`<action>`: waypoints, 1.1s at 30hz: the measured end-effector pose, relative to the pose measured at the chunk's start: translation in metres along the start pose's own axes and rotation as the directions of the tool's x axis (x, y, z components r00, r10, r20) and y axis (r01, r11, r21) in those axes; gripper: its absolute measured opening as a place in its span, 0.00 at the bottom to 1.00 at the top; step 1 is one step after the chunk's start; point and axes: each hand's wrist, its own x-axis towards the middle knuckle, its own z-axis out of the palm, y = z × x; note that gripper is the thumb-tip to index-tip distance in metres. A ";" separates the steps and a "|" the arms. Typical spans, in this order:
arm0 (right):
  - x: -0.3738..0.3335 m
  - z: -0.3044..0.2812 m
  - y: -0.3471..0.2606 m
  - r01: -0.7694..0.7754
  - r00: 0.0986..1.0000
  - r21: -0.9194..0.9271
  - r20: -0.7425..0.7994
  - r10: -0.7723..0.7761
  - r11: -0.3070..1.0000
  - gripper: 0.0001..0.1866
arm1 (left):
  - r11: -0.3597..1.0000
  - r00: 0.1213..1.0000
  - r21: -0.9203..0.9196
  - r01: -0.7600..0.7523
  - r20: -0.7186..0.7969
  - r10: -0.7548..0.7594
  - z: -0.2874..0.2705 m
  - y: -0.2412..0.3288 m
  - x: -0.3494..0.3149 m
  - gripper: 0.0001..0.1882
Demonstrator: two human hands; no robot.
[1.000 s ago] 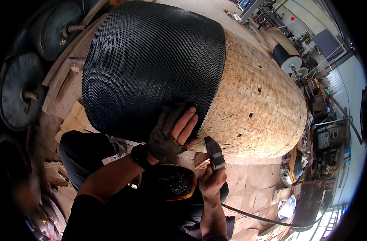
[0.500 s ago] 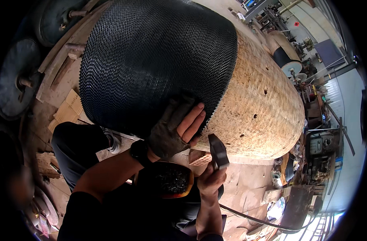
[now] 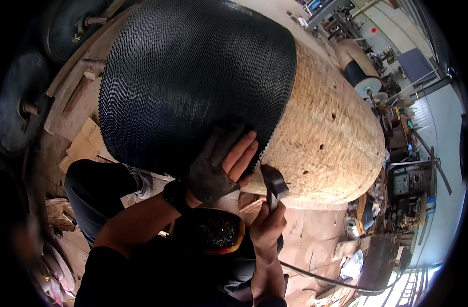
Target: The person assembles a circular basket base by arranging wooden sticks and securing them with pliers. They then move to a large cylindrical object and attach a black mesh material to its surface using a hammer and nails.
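A big roller stands before me; its left part is wrapped in a black, close-toothed metal sheet [image 3: 193, 66] with a jagged edge, its right part bare, pale wood [image 3: 336, 133] with a few dark holes. My left hand [image 3: 218, 169], in a dark glove that leaves some fingers bare, lies with fingers stretched on the sheet by its jagged edge. Whether the thumb pins something small is hidden. My right hand [image 3: 268, 225] grips a hammer [image 3: 275, 181] by its handle, the dark head close to the left thumb and the wood. Below my left wrist sits an orange-rimmed container [image 3: 242, 233] of small shiny pieces, perhaps nails.
Dark round discs with stub shafts [image 3: 31, 108] stand at the left. Flattened cardboard [image 3: 85, 140] lies on the floor near my knee. A smaller, partly black roller [image 3: 364, 79] is at the far right. A hose [image 3: 321, 279] runs across the lower right, past clutter along the wall.
The hammer head has moved slightly up and left, nearer my left thumb, and tilted. My left hand stays pressed on the sheet. The whole view has shifted a little.
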 end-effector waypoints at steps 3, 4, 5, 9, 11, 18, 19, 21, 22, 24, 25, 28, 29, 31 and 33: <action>0.014 -0.009 -0.013 0.315 0.939 0.068 -0.166 -0.300 0.947 0.11 | 1.000 1.000 -0.005 -0.006 -0.016 0.006 0.003 -0.001 0.000 0.39; 0.022 -0.010 -0.022 0.363 0.913 0.055 -0.220 -0.344 0.930 0.11 | 1.000 1.000 -0.004 -0.011 -0.023 0.011 0.006 -0.001 0.000 0.39; 0.015 -0.006 -0.016 0.265 0.953 0.018 -0.158 -0.259 0.964 0.12 | 1.000 1.000 -0.002 -0.012 -0.028 0.012 0.003 -0.001 0.001 0.37; 0.000 0.005 0.003 -0.019 1.000 0.004 0.014 0.019 1.000 0.13 | 1.000 1.000 -0.029 -0.010 -0.024 0.010 -0.001 0.001 0.003 0.33; -0.009 0.002 0.011 0.105 0.990 0.079 -0.106 -0.096 0.991 0.14 | 1.000 0.999 -0.029 -0.011 -0.038 0.010 0.001 0.000 0.005 0.34; 0.001 0.010 -0.003 -0.060 0.997 0.114 -0.042 0.065 0.992 0.07 | 0.999 1.000 -0.034 -0.014 -0.012 0.013 -0.003 0.001 0.003 0.36; -0.003 0.009 -0.003 -0.048 0.993 0.159 -0.097 0.064 0.986 0.07 | 0.999 1.000 -0.040 -0.021 -0.005 0.020 -0.005 -0.001 0.006 0.36; -0.016 0.007 0.018 0.109 0.992 0.095 -0.072 -0.102 0.989 0.14 | 0.997 1.000 -0.071 -0.007 -0.022 0.005 -0.003 0.002 0.007 0.37; -0.015 0.007 0.024 0.178 0.982 0.083 -0.073 -0.173 0.980 0.15 | 0.997 1.000 -0.072 -0.008 -0.022 0.006 -0.001 0.003 0.008 0.38; -0.007 0.015 0.016 -0.012 1.000 0.170 -0.004 0.013 0.985 0.13 | 0.998 1.000 -0.060 -0.008 -0.011 0.007 -0.003 0.005 0.007 0.38; -0.005 0.016 0.010 -0.124 0.991 0.080 0.053 0.120 0.989 0.12 | 0.999 1.000 -0.046 -0.007 -0.006 0.006 -0.002 0.004 0.006 0.38; -0.003 0.012 0.003 0.034 0.992 0.106 -0.121 -0.021 0.994 0.12 | 1.000 1.000 -0.005 -0.019 -0.012 0.019 -0.006 0.000 0.009 0.38; -0.002 0.014 0.006 0.153 0.964 0.122 -0.236 -0.121 0.981 0.13 | 1.000 1.000 -0.004 -0.024 -0.013 0.024 -0.004 0.002 0.009 0.38; -0.006 0.010 0.008 0.053 0.992 0.182 -0.124 -0.030 0.982 0.09 | 1.000 1.000 -0.020 -0.022 -0.007 0.021 -0.002 0.004 0.010 0.38; -0.001 0.012 -0.009 -0.165 0.985 0.015 0.058 0.164 0.986 0.06 | 1.000 1.000 -0.028 -0.009 0.015 0.009 -0.005 0.004 0.006 0.38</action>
